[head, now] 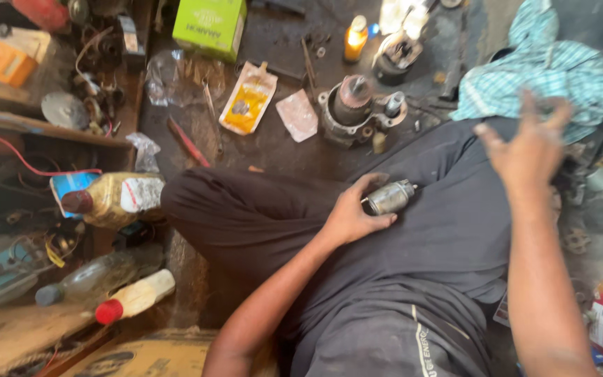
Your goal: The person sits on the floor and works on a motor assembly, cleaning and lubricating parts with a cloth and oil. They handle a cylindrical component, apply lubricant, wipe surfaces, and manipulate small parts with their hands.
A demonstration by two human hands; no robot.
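Head cam: left hand point(352, 213) has its grip wrapped round a small metal cylinder point(389, 197), resting it on the lap w/ the tip at 3 o'clock, steadied; right hand point(529, 145) lifted, fingers spread wide, holding nothing, toward checked cloth point(546, 70) at 1 o'clock.

The left hand point(352, 213) held a cylinder point(389, 197) on the lap. From it, a motor housing point(352, 110) stood at twelve o'clock, a pouch point(247, 98) at eleven, an oil bottle point(114, 200) at nine, and the right hand point(530, 143) at two, before a cloth point(546, 70).
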